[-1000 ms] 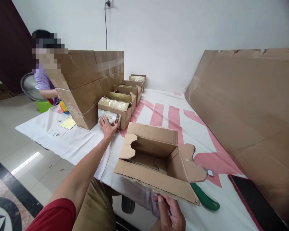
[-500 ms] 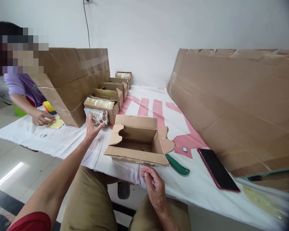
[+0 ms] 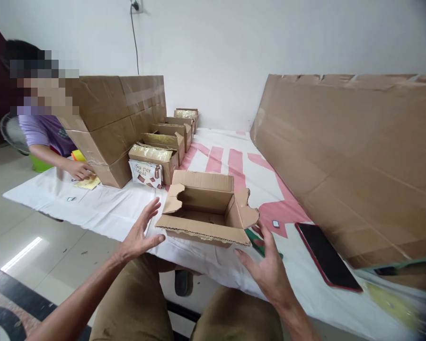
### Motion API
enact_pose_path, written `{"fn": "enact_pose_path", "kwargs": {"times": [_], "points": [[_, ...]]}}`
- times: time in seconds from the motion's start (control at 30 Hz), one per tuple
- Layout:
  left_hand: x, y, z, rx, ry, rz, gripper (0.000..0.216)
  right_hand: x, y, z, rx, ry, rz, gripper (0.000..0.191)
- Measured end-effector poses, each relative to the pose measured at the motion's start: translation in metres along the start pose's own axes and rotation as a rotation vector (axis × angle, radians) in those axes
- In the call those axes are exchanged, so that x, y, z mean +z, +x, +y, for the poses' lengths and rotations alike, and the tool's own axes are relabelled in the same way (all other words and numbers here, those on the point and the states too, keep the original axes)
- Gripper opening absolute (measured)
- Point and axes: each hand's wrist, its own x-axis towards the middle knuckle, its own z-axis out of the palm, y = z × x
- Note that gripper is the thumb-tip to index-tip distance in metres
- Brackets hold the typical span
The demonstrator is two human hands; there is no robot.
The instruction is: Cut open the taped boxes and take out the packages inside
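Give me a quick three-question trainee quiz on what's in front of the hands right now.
1. True or false: the left hand grips the open cardboard box.
2. What lies right of the box, by the leaning cardboard sheet? A) phone B) scissors C) cup
3. What does the right hand partly cover?

Key:
1. False; both hands are open, one on each side of the box, holding nothing.
2. A, the dark phone.
3. A green-handled tool.
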Motion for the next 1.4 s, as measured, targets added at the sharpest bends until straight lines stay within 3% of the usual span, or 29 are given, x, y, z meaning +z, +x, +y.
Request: {"fn": "enact_pose_path", "kwargs": {"times": [0.07, 0.17, 0.27, 0.4, 0.6, 0.73, 0.9, 1.0, 1.07, 1.2, 1.3, 1.4], "points": [[0.015, 0.009, 0.007, 0.031, 0.009, 0.032, 0.095, 0.005, 0.023, 0.0, -0.157, -0.048, -0.072, 0.081], [0.033, 0.019, 0.012, 0.006, -0.004, 0.139, 0.09, 0.011, 0.041, -0.002, -0.294, -0.116, -0.151, 0.069], [0.043, 0.022, 0.014, -0.061, -0.063, 0.257, 0.08, 0.011, 0.04, -0.004, -0.254, -0.106, -0.157, 0.067], [0.053, 0.024, 0.02, -0.112, -0.093, 0.31, 0.061, 0.011, 0.03, -0.004, -0.142, -0.027, -0.192, 0.073], [0.062, 0.03, 0.022, -0.112, -0.198, 0.381, 0.052, 0.029, 0.031, -0.004, -0.046, 0.033, -0.068, 0.05], [0.034, 0.025, 0.026, -0.102, -0.185, 0.497, 0.056, 0.057, 0.037, -0.031, -0.206, 0.053, 0.019, 0.051], [-0.038, 0.026, 0.026, -0.045, -0.034, 0.743, 0.058, 0.117, 0.063, -0.088, -0.371, 0.141, -0.039, 0.057], [-0.078, 0.04, 0.004, 0.038, 0.037, 0.859, 0.067, 0.166, 0.087, -0.108, -0.394, 0.206, -0.091, 0.056], [-0.096, 0.05, -0.02, -0.046, 0.021, 0.858, 0.081, 0.198, 0.098, -0.109, -0.376, 0.222, -0.128, 0.056], [-0.104, 0.053, -0.068, -0.342, 0.0, 0.814, 0.091, 0.239, 0.101, -0.092, -0.327, 0.276, -0.126, 0.065], [-0.09, 0.035, -0.085, -0.418, 0.014, 0.824, 0.09, 0.246, 0.091, -0.074, -0.292, 0.32, -0.13, 0.071], [-0.068, 0.012, -0.087, -0.446, 0.054, 0.825, 0.09, 0.248, 0.082, -0.06, -0.262, 0.334, -0.213, 0.07]]}}
